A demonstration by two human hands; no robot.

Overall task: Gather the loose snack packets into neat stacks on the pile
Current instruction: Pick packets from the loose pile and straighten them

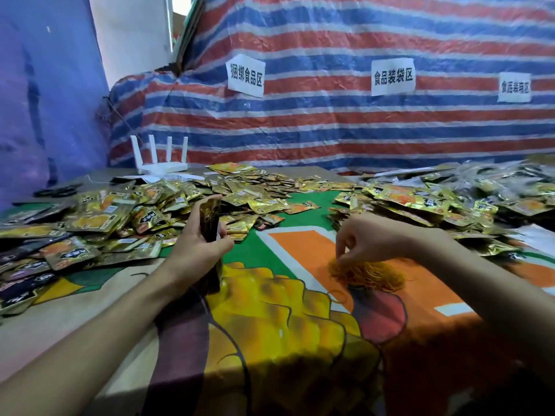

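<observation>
One wide-angle view, worn on the person's head, looks forward and down across the table (300, 253), close above both forearms. The left hand (198, 244) gripping a stack of packets (210, 217) and the right hand (369, 238) pinching rubber bands (372, 274) sit mid-frame. The striped tarp (360, 130) behind looks bowed, probably from the lens.

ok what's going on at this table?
A person is bundling snack packets. The left hand grips an upright stack of packets, while the right hand pinches into a heap of orange rubber bands beside it. Around them, loose packets lie heaped to the left, back and right, not yet stacked.
</observation>
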